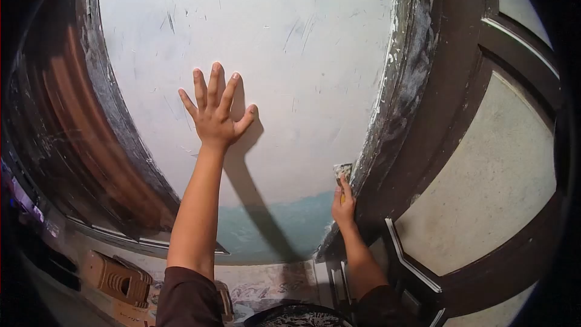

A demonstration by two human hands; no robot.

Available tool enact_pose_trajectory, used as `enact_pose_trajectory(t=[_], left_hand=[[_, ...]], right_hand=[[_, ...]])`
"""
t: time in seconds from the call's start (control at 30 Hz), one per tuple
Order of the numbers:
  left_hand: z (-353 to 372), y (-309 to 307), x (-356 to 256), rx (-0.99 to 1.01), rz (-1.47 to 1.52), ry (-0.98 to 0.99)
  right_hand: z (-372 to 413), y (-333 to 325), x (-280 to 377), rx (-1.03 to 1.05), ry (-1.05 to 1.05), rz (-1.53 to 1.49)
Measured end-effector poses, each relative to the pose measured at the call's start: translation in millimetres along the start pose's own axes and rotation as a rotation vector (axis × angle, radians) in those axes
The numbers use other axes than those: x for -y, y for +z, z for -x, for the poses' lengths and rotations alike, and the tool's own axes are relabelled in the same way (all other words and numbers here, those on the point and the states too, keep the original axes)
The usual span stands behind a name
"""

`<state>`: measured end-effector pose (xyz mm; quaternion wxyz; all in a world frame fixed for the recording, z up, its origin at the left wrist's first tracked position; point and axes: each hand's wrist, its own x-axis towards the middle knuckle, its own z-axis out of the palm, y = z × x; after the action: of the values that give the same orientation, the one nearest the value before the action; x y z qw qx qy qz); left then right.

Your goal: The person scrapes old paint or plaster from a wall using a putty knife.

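My left hand point(216, 122) lies flat with fingers spread on the pale wall panel point(302, 103), casting a shadow to its right and below. In my right hand point(343, 207) is a putty knife point(342, 171), its blade smeared with whitish material and a bit of yellow handle showing. The blade points upward against the panel's right edge, beside the dark wooden frame point(387, 127). Scratches and small marks cover the panel. Along its bottom runs a blue-green painted band point(272, 227).
A dark door with cream panels point(484, 175) stands at the right. To the left is a brown wooden door point(78, 97). Brown stacked plastic stools point(118, 278) sit at the lower left. White flecks and worn paint run along the frame edges.
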<state>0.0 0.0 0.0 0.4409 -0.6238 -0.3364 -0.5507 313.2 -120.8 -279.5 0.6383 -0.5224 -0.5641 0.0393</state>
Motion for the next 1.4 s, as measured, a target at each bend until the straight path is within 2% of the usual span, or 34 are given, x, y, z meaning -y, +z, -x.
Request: enact_pose_trajectory(t=[0.07,0.1,0.17,0.23,0.3,0.33,0.4,0.5,0.57,0.7,0.73,0.77,0.87,0.9,1.1,1.2,1.3,1.33,1.4], left_hand=[[3,-3,-2,0.035,0.009,0.007],[-6,9,-4,-0.035,-0.005,-0.03],[-4,4,-3,-0.013,0.008,-0.025],[-1,0,-1,0.008,0.0,-0.021],[-3,0,0,0.007,-0.002,-0.019],[-3,0,1,0.002,-0.01,-0.01],[-3,-2,0,0.004,-0.013,-0.018],[-1,0,-1,0.004,-0.002,-0.025],[-2,1,0,0.002,-0.001,-0.022],[-3,-1,0,0.009,0.002,-0.018],[-2,-3,-1,0.034,-0.007,-0.025],[-1,-3,-1,0.04,-0.004,-0.024],[-3,-1,0,0.013,-0.006,0.0],[-3,-2,-1,0.017,-0.007,-0.002],[-2,-4,-1,0.04,-0.019,-0.006],[-1,-1,-1,0.031,-0.026,-0.017],[-1,2,1,0.018,-0.034,-0.029],[-1,1,1,0.019,-0.036,-0.011],[-1,0,3,0.04,-0.034,0.021]], right_hand=[[15,1,-5,-0.029,-0.034,0.075],[-28,-7,-10,-0.031,-0.112,0.093],[-28,-2,0,-0.054,-0.161,0.112],[-26,0,13,-0.033,-0.108,0.069],[-29,4,18,-0.088,-0.137,0.093],[-29,4,15,-0.1,-0.22,0.097],[-38,2,17,-0.097,-0.209,0.078],[-76,-3,57,-0.122,-0.25,0.087],[-88,-2,72,-0.105,-0.19,0.018],[-105,-7,88,-0.119,-0.258,0.065],[-124,-7,97,-0.186,-0.373,0.112],[-141,-9,109,-0.199,-0.388,0.116],[-176,-20,163,-0.097,-0.24,0.034],[-185,-22,174,-0.102,-0.248,0.023],[-241,-26,215,-0.164,-0.499,0.073],[-269,-36,258,-0.129,-0.389,0.112],[-272,-41,265,-0.1,-0.342,0.146],[-272,-36,253,-0.164,-0.452,0.146],[-275,-31,248,-0.202,-0.522,0.157]])
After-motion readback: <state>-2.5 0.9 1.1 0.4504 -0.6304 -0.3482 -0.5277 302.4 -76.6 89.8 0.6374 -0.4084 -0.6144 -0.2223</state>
